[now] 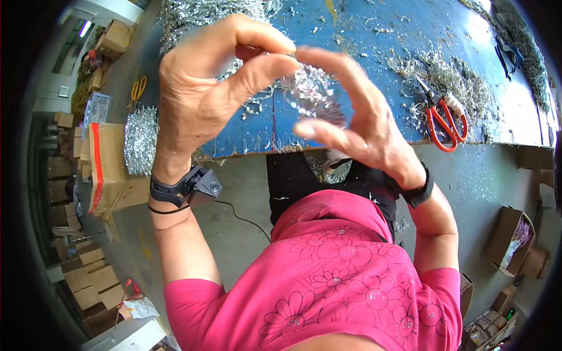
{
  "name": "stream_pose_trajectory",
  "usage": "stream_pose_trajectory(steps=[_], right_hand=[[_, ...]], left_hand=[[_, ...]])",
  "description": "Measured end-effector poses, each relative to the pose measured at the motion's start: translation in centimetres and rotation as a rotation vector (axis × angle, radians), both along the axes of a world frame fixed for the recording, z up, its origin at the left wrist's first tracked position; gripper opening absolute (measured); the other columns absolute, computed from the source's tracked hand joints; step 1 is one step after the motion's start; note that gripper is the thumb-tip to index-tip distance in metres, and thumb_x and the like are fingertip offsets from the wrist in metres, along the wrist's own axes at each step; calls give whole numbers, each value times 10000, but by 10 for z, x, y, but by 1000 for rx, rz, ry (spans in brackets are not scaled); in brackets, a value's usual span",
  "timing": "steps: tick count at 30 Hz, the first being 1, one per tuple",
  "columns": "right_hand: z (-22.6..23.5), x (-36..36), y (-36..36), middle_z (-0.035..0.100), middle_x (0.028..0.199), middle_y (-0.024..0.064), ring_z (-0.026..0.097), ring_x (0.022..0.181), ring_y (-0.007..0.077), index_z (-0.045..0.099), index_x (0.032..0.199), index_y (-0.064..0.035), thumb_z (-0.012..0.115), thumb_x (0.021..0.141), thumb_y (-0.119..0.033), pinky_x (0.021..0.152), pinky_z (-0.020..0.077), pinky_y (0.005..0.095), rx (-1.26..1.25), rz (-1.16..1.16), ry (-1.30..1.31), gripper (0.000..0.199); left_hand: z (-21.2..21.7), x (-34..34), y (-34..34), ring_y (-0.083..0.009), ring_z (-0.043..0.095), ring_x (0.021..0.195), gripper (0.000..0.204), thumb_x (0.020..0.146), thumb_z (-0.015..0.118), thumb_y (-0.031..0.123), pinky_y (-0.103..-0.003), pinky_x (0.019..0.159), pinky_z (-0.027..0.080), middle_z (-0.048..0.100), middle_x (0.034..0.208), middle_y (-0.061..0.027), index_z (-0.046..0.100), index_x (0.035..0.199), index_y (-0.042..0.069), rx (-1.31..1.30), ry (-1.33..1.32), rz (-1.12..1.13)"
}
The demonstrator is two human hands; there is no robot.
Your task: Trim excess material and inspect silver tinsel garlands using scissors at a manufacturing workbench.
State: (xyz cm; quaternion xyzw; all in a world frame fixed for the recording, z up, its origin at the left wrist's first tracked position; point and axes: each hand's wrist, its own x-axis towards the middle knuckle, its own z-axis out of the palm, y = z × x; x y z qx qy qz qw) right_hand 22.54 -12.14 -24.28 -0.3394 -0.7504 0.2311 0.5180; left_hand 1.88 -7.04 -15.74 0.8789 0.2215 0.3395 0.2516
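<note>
Raised over the near edge of a blue table [363,114], my left hand [205,88] pinches thumb and forefinger together at one end of a silver tinsel piece [313,93]. The tinsel hangs down to the right of that pinch, slightly blurred. Curved around its right side is my right hand [366,111], with thumb and forefinger well apart. The right forefinger's tip comes close to the left fingertips, and the right thumb lies below the tinsel. Red-handled scissors [446,126] rest at the table's edge to the right, blades pointing away, beside a pile of tinsel scraps [456,85].
A large heap of silver tinsel [205,17] covers the table's far left. Left of the table stand a cardboard box [114,169] and a tinsel bundle [140,140], with yellow-handled scissors [138,89] nearby. An open carton [508,240] sits on the floor at right.
</note>
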Motion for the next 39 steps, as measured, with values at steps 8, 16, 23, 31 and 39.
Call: stream_pose_trajectory(steps=[8,16,23,31,39], right_hand=[[-44,65,-5,565,713,33,501,615,99,590,1255,-64,677,903,-266,580,435,282,-816,228,-137,415],[-91,83,-10,636,972,71,610,867,251,656,1206,-137,658,859,-129,770,480,349,-278,-95,-478,347],[-109,70,-20,604,1103,59,555,1005,276,677,1170,-147,700,793,-108,868,439,390,-61,-309,-630,379],[-115,70,-23,629,991,66,580,892,261,711,1081,-92,730,774,-91,788,462,376,-23,-351,-522,308],[-115,78,-27,628,969,60,580,871,253,717,1065,-102,741,765,-101,774,461,370,-49,-357,-524,300]], left_hand=[[-91,-55,10,-78,625,857,139,820,697,-72,-219,780,525,677,926,-19,686,908,35,-501,-147,144],[-186,-51,-17,-194,662,876,141,770,732,-42,-297,796,515,704,921,-74,673,872,36,-268,-75,305],[-192,-60,-24,-203,654,852,157,771,730,-43,-307,771,513,698,919,-73,669,896,32,-166,-34,411],[-196,-68,-25,-213,657,850,141,815,706,17,-323,767,486,684,916,-42,663,933,82,-124,19,402],[-190,-67,-26,-198,634,852,146,780,715,15,-326,782,481,686,911,-23,698,904,90,22,110,411]])
